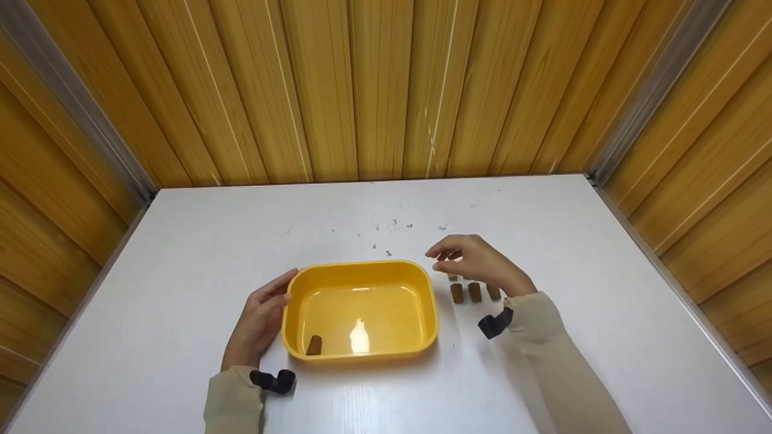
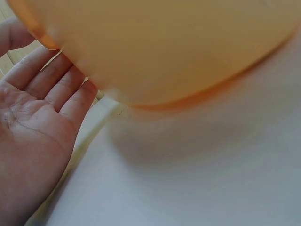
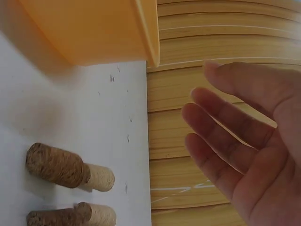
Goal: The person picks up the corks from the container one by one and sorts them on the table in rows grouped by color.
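A yellow plastic tub (image 1: 362,357) stands on the white table, with one brown tapered cork (image 1: 314,345) in its near left corner. My left hand (image 1: 259,316) rests against the tub's left side. In the left wrist view its fingers (image 2: 63,87) lie fairly straight along the outer wall, their tips partly hidden. My right hand (image 1: 473,260) hovers to the right of the tub with loosely bent fingers, thumb apart, and nothing between them. Below it stand several corks, brown ones (image 3: 55,165) in a near row and paler ones (image 3: 101,177) behind, partly hidden by the hand.
Small dark marks (image 1: 389,253) dot the table (image 1: 241,229) beyond the tub. Wood-patterned panels (image 1: 380,90) wall in the table at the back and both sides. A black wrist camera (image 1: 496,323) sits at the right cuff, another (image 1: 274,381) at the left.
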Demonstrator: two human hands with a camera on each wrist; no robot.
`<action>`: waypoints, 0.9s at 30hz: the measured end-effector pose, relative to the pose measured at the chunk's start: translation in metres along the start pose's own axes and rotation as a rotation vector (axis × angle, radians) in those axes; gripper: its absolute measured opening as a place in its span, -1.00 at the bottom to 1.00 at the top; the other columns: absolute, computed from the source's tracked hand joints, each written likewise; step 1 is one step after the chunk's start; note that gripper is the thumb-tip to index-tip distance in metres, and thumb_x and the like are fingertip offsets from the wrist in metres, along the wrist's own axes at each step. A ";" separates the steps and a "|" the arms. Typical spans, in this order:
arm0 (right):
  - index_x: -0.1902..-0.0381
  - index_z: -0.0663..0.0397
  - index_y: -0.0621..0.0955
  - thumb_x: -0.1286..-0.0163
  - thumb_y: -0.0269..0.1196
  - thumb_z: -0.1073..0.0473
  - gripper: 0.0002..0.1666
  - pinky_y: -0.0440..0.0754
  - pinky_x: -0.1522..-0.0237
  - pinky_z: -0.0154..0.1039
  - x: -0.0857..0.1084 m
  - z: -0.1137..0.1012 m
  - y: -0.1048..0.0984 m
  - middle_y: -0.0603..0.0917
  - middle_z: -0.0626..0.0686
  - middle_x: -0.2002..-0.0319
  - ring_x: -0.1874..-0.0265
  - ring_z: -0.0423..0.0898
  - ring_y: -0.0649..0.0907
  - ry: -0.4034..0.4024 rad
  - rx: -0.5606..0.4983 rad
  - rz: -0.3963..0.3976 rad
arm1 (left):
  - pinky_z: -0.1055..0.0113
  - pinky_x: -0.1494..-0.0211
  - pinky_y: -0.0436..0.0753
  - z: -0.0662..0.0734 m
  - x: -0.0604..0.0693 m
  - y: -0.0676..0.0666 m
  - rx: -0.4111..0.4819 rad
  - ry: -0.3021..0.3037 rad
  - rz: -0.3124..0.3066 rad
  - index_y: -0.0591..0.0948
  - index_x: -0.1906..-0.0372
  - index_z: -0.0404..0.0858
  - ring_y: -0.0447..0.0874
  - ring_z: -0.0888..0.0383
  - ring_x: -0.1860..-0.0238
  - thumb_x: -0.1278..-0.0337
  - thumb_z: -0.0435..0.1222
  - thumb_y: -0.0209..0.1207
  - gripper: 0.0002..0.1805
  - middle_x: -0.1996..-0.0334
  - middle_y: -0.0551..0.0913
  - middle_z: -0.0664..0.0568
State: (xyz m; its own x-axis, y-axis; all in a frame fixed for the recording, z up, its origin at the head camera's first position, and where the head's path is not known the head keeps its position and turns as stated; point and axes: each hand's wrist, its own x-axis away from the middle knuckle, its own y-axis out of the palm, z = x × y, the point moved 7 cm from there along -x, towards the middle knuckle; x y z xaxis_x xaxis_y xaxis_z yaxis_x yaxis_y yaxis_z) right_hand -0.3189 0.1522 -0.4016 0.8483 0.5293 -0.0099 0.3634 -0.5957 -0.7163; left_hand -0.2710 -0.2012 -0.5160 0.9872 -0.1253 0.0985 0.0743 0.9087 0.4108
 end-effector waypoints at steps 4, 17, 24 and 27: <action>0.02 0.09 0.67 -0.29 0.29 0.20 -0.70 0.60 -0.11 0.00 -0.010 -0.012 0.008 0.71 0.07 0.08 0.09 0.00 0.65 -0.058 -0.012 -0.063 | 0.35 -0.31 0.48 0.000 0.000 0.001 -0.017 -0.004 0.008 0.34 -0.36 -0.35 0.47 0.17 -0.29 -0.17 -0.50 0.09 -0.40 -0.29 0.47 0.00; -0.02 0.20 0.65 -0.30 0.27 0.21 -0.66 0.63 -0.10 -0.09 -0.033 -0.040 0.036 0.69 0.15 0.00 0.02 0.02 0.66 -0.142 0.003 -0.216 | 0.34 -0.32 0.47 -0.001 -0.002 0.004 -0.040 -0.019 0.002 0.33 -0.37 -0.35 0.45 0.18 -0.30 -0.18 -0.49 0.08 -0.40 -0.32 0.45 -0.01; -0.02 0.23 0.64 -0.27 0.29 0.25 -0.65 0.63 -0.11 -0.15 -0.044 -0.058 0.058 0.69 0.18 -0.01 0.02 0.02 0.66 -0.176 0.013 -0.287 | 0.35 -0.31 0.48 -0.002 -0.002 0.002 -0.025 -0.021 0.008 0.36 -0.36 -0.34 0.47 0.18 -0.29 -0.18 -0.50 0.09 -0.41 -0.30 0.48 0.02; -0.03 0.24 0.63 -0.28 0.28 0.27 -0.64 0.61 -0.14 -0.12 -0.049 -0.064 0.068 0.68 0.19 -0.01 0.01 0.05 0.66 -0.198 0.023 -0.320 | 0.38 -0.30 0.47 -0.002 -0.002 0.001 -0.025 -0.016 0.019 0.37 -0.35 -0.34 0.47 0.22 -0.29 -0.17 -0.51 0.08 -0.42 -0.29 0.49 0.04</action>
State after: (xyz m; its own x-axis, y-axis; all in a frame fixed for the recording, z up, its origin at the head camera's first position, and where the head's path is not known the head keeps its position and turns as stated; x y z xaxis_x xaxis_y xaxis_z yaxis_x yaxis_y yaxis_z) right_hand -0.3109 0.0468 -0.4049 0.6015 0.7944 0.0842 0.5877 -0.3687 -0.7202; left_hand -0.2722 -0.1993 -0.5173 0.9861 -0.1143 0.1205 0.0595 0.9205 0.3862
